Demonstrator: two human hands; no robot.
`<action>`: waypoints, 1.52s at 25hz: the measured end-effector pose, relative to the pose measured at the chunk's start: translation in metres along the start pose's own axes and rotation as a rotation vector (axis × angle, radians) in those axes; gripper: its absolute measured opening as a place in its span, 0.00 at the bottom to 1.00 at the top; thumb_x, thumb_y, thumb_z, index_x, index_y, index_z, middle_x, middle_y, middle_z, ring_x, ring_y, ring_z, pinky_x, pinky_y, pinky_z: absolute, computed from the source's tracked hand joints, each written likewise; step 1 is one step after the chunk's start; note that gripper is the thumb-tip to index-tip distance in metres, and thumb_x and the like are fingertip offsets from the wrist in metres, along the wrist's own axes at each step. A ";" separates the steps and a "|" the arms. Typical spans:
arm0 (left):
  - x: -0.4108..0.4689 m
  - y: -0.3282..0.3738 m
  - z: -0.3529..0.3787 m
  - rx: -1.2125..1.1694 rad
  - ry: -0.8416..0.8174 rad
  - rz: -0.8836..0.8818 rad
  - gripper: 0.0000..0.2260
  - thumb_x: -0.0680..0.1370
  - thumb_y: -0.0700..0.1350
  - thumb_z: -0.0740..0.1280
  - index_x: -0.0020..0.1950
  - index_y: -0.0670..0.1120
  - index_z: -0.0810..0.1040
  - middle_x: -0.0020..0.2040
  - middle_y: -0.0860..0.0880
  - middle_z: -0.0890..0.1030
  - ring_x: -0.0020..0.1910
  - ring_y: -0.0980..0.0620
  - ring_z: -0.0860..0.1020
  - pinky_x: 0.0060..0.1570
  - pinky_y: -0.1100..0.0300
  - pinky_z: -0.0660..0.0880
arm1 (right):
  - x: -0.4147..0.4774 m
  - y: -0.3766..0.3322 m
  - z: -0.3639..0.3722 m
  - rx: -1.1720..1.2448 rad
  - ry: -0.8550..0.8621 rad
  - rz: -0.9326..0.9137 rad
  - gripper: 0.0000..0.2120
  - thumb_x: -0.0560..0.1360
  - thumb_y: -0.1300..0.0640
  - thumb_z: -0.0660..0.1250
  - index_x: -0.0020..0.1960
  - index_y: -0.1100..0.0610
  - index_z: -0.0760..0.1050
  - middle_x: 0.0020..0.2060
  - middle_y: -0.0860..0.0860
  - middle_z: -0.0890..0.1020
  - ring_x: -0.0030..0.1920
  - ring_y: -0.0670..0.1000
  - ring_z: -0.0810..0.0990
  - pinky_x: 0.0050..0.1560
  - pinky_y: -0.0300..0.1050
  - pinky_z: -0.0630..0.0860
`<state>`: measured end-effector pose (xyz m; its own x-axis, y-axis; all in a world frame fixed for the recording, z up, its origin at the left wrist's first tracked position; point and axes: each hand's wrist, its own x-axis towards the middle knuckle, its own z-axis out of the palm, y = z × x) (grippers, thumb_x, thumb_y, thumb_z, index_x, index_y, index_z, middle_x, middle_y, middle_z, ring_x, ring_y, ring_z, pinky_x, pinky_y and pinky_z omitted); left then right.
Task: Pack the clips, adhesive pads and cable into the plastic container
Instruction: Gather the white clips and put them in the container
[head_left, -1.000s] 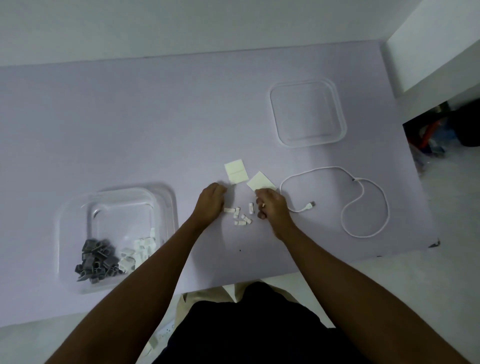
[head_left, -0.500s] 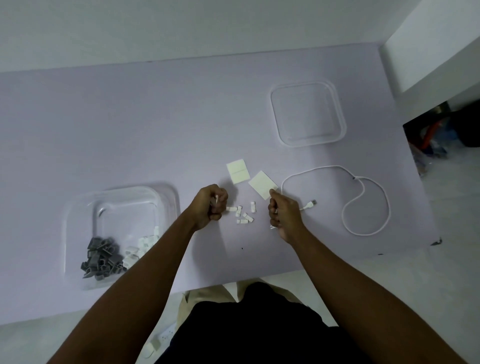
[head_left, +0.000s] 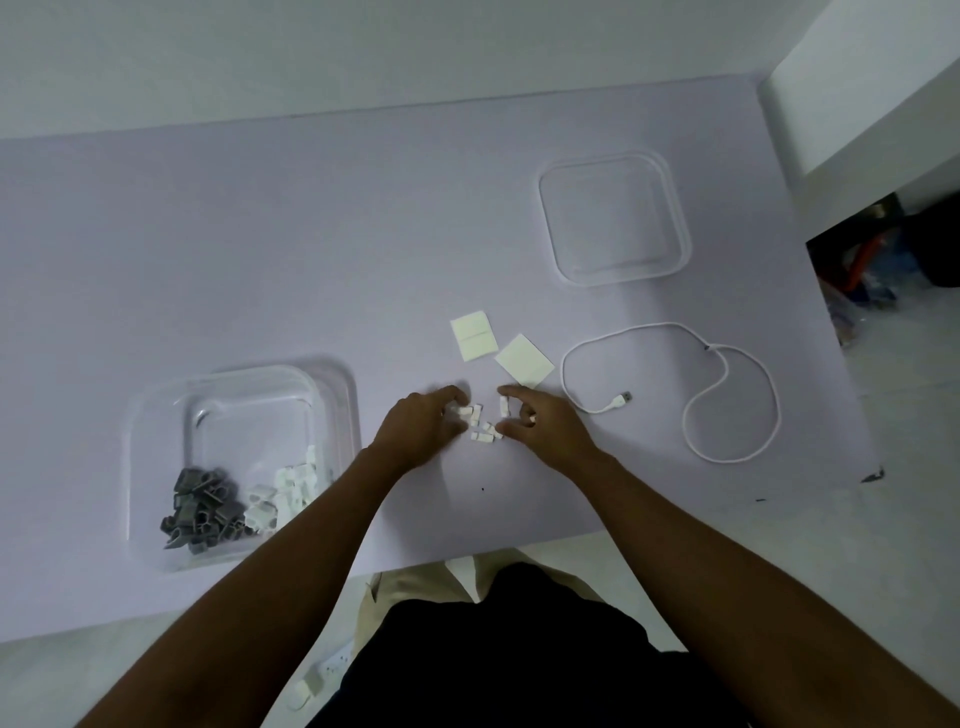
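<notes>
Several loose white clips (head_left: 480, 423) lie on the lilac table (head_left: 260, 234) between my hands. My left hand (head_left: 423, 428) curls its fingertips around a clip at the pile's left edge. My right hand (head_left: 543, 428) spreads index finger and thumb around clips on the right, with one white clip tucked between its fingers. Two pale adhesive pads (head_left: 472, 335) (head_left: 524, 361) lie just beyond the pile. The white cable (head_left: 727, 395) loops at the right, apart from both hands. The clear plastic container (head_left: 244, 371) at the left holds grey clips (head_left: 202, 504) and white clips (head_left: 280, 488).
The clear lid (head_left: 613, 218) lies flat at the far right of the table. The table's near edge runs just behind my forearms. Dark clutter (head_left: 872, 260) sits on the floor past the right edge, and a white power strip (head_left: 332, 670) lies below.
Both hands were lifted as fists half a second ago. They have come back down onto the clip pile, fingers extended around the clips.
</notes>
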<state>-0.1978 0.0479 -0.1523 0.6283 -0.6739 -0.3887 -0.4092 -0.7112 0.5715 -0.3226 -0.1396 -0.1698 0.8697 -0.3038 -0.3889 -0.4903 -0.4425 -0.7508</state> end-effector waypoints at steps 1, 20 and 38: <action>0.001 0.001 0.001 0.004 0.010 -0.008 0.10 0.76 0.51 0.69 0.56 0.51 0.79 0.49 0.47 0.83 0.46 0.45 0.80 0.42 0.61 0.67 | 0.001 0.001 0.000 -0.001 0.001 -0.004 0.25 0.71 0.55 0.76 0.67 0.51 0.77 0.34 0.49 0.73 0.33 0.45 0.69 0.38 0.41 0.70; 0.014 0.008 0.000 -0.560 0.102 -0.290 0.17 0.81 0.41 0.58 0.32 0.46 0.68 0.30 0.49 0.71 0.30 0.52 0.68 0.33 0.57 0.64 | 0.013 -0.032 -0.028 2.154 -0.132 0.482 0.08 0.75 0.57 0.62 0.42 0.62 0.73 0.32 0.52 0.70 0.29 0.47 0.68 0.24 0.36 0.67; 0.003 0.033 -0.022 -0.613 -0.196 -0.223 0.10 0.81 0.45 0.64 0.46 0.40 0.79 0.31 0.52 0.76 0.25 0.61 0.72 0.25 0.72 0.66 | 0.025 -0.028 -0.020 1.983 -0.037 0.680 0.13 0.76 0.59 0.62 0.33 0.58 0.69 0.28 0.51 0.70 0.25 0.47 0.69 0.18 0.36 0.69</action>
<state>-0.1947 0.0269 -0.1190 0.4988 -0.5892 -0.6356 0.2014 -0.6345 0.7462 -0.2884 -0.1516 -0.1474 0.6332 0.0332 -0.7733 0.0255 0.9976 0.0637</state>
